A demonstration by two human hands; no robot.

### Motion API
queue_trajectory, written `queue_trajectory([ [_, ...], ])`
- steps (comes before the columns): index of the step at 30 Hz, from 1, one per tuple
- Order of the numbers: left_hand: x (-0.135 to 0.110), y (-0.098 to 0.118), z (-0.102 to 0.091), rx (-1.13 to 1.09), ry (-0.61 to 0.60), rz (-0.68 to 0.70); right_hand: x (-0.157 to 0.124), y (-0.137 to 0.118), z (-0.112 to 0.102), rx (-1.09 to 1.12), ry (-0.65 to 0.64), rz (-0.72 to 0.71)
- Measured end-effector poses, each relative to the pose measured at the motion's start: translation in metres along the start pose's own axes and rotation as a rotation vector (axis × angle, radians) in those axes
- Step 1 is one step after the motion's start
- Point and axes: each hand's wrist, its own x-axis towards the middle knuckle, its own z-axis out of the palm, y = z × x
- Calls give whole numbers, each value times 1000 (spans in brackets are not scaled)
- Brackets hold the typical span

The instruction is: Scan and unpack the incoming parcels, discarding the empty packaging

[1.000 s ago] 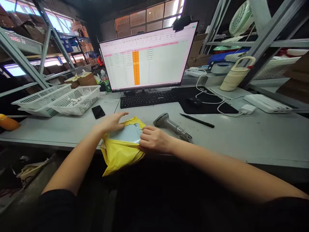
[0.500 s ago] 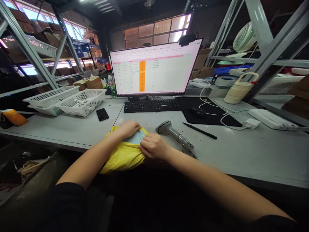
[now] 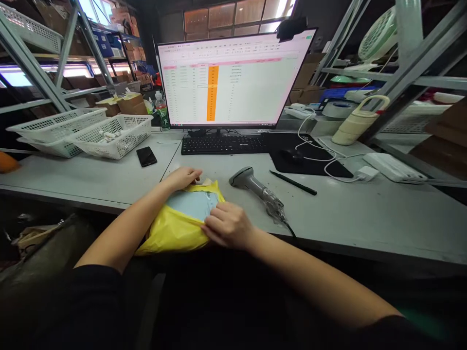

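Observation:
A yellow plastic mailing bag (image 3: 178,232) lies over the front edge of the desk, its top side spread apart. Inside it shows a flat pale-blue package (image 3: 191,204) with small dark print near its right end. My left hand (image 3: 184,178) is closed on the bag's far edge, its fingertips partly hidden. At the near right edge my right hand (image 3: 228,224) pinches the yellow plastic between thumb and fingers. Just beyond my right hand a grey barcode scanner (image 3: 255,187) rests on the desk, its handle wrapped in clear film.
A black phone (image 3: 146,156) and white baskets (image 3: 109,138) are on the left. Behind the bag stand a keyboard (image 3: 222,144) and a monitor (image 3: 237,87). To the right lie a black pen (image 3: 294,183), a mouse (image 3: 293,155), cables and a white power bank (image 3: 394,167).
The bag's opening has widened, and more of the pale-blue package shows. My hands are farther apart. The camera view has tilted down, so the desk items sit higher.

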Motion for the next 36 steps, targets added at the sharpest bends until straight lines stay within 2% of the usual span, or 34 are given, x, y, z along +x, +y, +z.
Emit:
queue_trajectory([
  [3,-9,8,8,-64,-109,129,4,34,-12,16,-22,40],
  [4,-11,11,9,-70,-136,159,2,48,-19,5,-37,99],
  [6,-13,14,11,-68,-161,194,-5,79,-34,-62,-109,333],
  [9,-12,15,13,-43,-126,211,-24,122,-52,-89,-351,861],
  [10,-11,15,13,-31,-105,211,-30,133,-55,-6,-442,1039],
  [12,-11,16,15,0,-70,212,-38,145,-56,324,-552,1334],
  [14,-13,18,16,35,-37,216,-39,147,-52,686,-540,1484],
  [16,-16,20,17,71,4,219,-33,143,-50,828,-512,1514],
  [19,-19,22,18,124,45,221,-14,136,-60,747,-561,1464],
  [24,-18,22,18,182,26,238,24,122,-106,848,-654,1122],
  [27,-17,20,17,206,12,243,42,106,-126,787,-743,1008],
  [32,-19,21,17,263,43,259,56,88,-140,701,-756,927],
  [36,-24,26,15,327,166,268,41,103,-135,625,-719,985],
])
